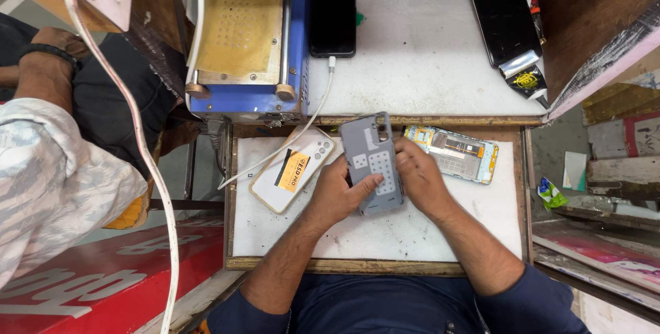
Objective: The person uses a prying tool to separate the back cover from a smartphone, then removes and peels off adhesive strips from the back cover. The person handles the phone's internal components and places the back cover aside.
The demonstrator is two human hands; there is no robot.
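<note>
The person's left hand (339, 193) and right hand (419, 179) were both clamped on a grey plastic phone back cover (372, 162), which was held upright just above the white, scuffed pull-out work tray with a wooden frame (385, 238). The left thumb lay across the lower face of the cover, over a pale patch of small squares; the right hand gripped the cover's right edge, fingers closed behind it. Whether the cover's lower edge touched the tray could not be determined from this view.

Just right of the cover, partly behind the right hand, lay an opened phone chassis with a light blue rim and exposed internals (454, 154). To the left on the same tray lay a white phone with an orange label on its back (291, 170), tilted diagonally. A white charging cable (302, 135) passed over it and ran up to a black-screened phone (333, 11) lying on the upper white bench (426, 66). Beside that phone stood a blue machine with a brass-coloured perforated top plate (244, 31). A second dark-screened phone (503, 18) lay at the bench's far right, with a small black and silver pouch (525, 76) just below it.

At the left edge, another person's sleeve in pale patterned fabric (55, 176) was in view.
</note>
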